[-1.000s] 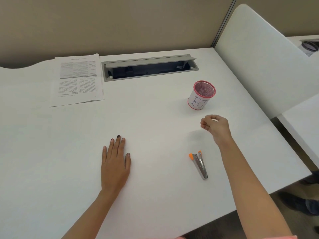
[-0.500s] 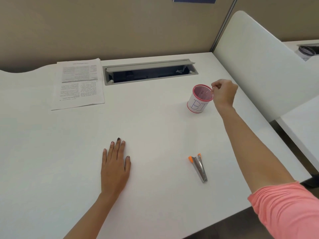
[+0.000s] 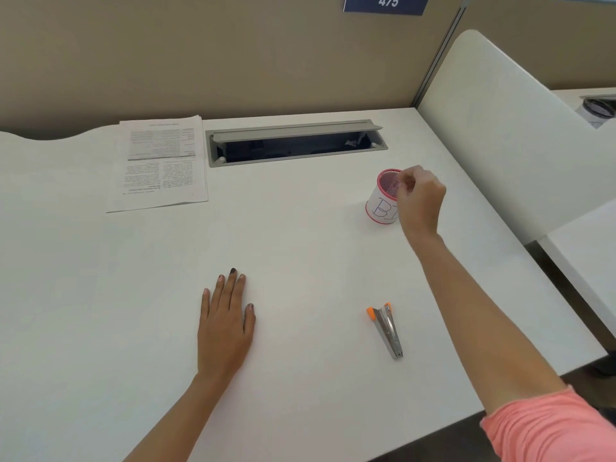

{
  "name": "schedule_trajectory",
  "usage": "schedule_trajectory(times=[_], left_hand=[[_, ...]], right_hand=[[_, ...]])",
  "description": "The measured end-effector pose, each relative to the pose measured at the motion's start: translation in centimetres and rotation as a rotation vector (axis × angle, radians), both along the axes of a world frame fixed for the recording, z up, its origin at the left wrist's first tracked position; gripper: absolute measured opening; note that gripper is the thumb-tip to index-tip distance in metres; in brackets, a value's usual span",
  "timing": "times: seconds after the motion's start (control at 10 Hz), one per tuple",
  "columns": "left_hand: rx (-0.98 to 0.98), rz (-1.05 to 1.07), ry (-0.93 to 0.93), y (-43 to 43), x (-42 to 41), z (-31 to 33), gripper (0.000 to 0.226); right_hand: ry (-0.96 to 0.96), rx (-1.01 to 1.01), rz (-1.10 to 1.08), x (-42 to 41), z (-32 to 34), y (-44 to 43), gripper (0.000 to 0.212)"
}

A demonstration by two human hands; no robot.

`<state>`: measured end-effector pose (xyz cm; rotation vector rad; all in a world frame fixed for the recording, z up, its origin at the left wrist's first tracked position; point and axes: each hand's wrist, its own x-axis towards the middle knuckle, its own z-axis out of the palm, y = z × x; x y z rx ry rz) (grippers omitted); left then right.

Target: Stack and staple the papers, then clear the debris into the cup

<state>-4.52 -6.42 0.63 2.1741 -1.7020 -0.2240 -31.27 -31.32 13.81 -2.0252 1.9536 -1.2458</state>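
At the far left of the white desk (image 3: 100, 295) the papers (image 3: 160, 161) lie flat in one stack, printed side up, close to the back edge. Nearer to you, your left hand (image 3: 225, 325) rests palm down on the bare desk, its fingers straight and close together and the thumb slightly apart, holding nothing. Behind it, just right of the papers, a grey cable hatch (image 3: 296, 143) is set in the desk with its lid raised.

Further right, the stapler (image 3: 386, 330) lies on the near part of the desk, closed, with its orange-tipped end pointing away from you and well apart from both hands. Beyond it stands the cup (image 3: 381, 201), upright, pink mesh with a white label. Your right hand (image 3: 418, 198) is at the cup's right side, its fingers curled and its fingertips (image 3: 401, 181) pressed together over the rim. Whether they pinch anything I cannot tell. A white divider panel (image 3: 500, 135) stands along the desk's right edge.
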Motion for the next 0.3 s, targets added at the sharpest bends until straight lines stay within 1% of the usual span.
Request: schedule_trajectory(times=[0.1,0.3], left_hand=[[0.006,-0.001,0.003,0.0,-0.1,-0.1,0.058],[-0.027,0.018,0.025,0.2,-0.2,-0.2,0.057]], right_hand=[[-0.03,-0.005,0.068,2.2,-2.1,3.4,0.02],[-0.024,0.157,0.254,7.1,-7.0,10.8,0.027]])
